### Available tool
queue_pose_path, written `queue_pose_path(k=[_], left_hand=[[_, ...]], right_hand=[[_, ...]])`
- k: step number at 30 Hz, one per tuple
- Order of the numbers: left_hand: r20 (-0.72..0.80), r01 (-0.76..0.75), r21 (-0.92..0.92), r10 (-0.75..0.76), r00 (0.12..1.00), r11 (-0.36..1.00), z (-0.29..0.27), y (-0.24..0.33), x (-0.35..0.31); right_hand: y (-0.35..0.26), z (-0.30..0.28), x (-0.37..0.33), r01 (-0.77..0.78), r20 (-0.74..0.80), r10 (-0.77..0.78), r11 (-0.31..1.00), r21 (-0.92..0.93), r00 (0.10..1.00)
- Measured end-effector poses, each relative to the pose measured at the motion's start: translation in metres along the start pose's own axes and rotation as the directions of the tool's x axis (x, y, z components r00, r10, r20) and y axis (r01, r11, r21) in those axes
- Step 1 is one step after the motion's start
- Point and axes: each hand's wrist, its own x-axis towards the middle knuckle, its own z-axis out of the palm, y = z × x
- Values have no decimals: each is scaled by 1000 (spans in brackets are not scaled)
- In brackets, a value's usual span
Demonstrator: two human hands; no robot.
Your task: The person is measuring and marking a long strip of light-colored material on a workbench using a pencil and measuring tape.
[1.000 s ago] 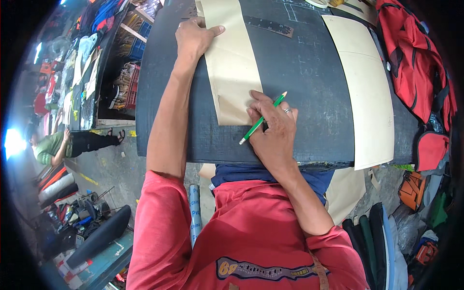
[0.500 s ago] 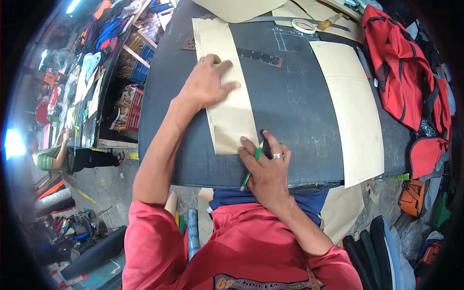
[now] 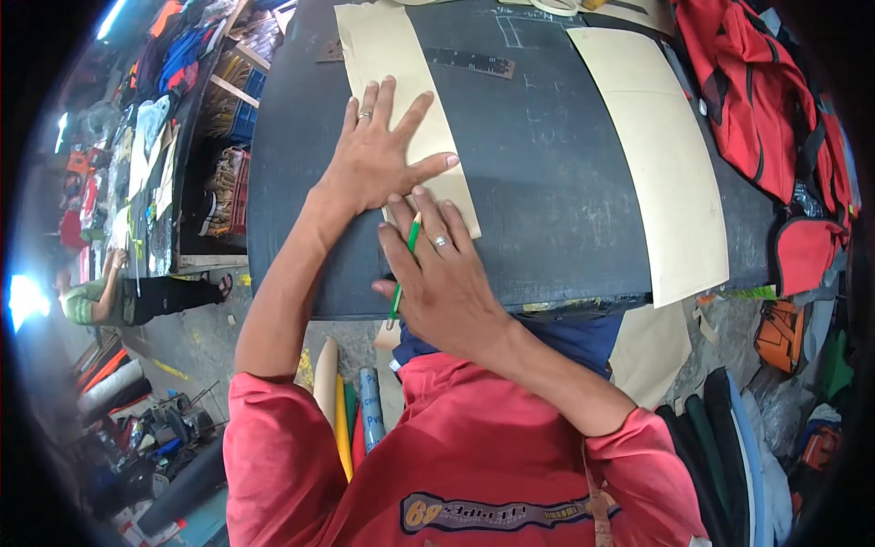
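Note:
A long strip of tan card paper lies on the dark work table, running away from me. My left hand rests on it with fingers spread wide, the thumb reaching across to its right edge. Over the strip's near end lies my right hand, fingertips beside the left wrist. Between its fingers it keeps a green pencil, point facing away from me. My right hand hides most of the near edge. Partly covered by the strip, a dark ruler lies crosswise beyond my hands.
To the right, a wider tan card sheet overhangs the table's near edge. A red bag sits at the far right. Fabric rolls stand below the table. At the left, a person in green is beside another cluttered table.
My right hand has moved left from the strip's near right corner onto its near end, pencil still in it. My left hand's fingers have spread and flattened. The whole view has shifted slightly.

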Motion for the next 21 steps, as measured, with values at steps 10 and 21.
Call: queue_pose_path(k=[10, 21], left_hand=[[-37, 33, 14, -32, 999, 999, 4, -2, 0], [-124, 1, -55, -8, 992, 998, 2, 0, -1]], right_hand=[[8, 0, -32, -8, 230, 25, 997, -73, 973], [13, -9, -40, 43, 287, -24, 997, -60, 958]])
